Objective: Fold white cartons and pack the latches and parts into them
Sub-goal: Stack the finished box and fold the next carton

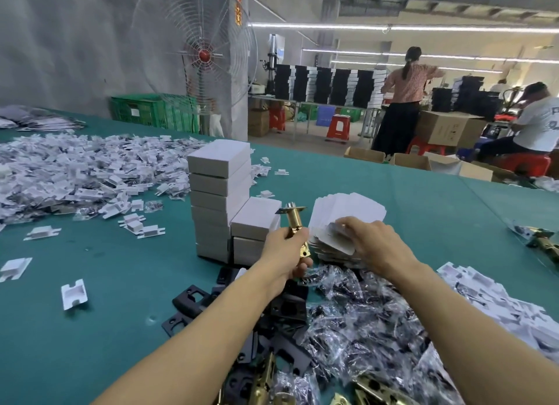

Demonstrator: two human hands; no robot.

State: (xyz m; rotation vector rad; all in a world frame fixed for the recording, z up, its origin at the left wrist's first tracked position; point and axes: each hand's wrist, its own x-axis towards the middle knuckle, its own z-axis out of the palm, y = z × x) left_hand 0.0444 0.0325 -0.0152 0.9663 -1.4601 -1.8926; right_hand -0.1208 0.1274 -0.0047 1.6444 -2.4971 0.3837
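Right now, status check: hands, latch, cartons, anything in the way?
Left hand grips brass latch, upright. Right hand pinches top flat carton on its stack. Folded cartons stacked just left; bagged parts piled in front, nothing blocking.

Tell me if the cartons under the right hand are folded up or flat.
Flat: the right hand pinches one carton, a thin sheet, off a fanned stack of the same.

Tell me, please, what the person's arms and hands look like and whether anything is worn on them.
The left hand and right hand are ungloved, with no watch showing. The left forearm and right forearm are bare along their visible length; no sleeve appears.
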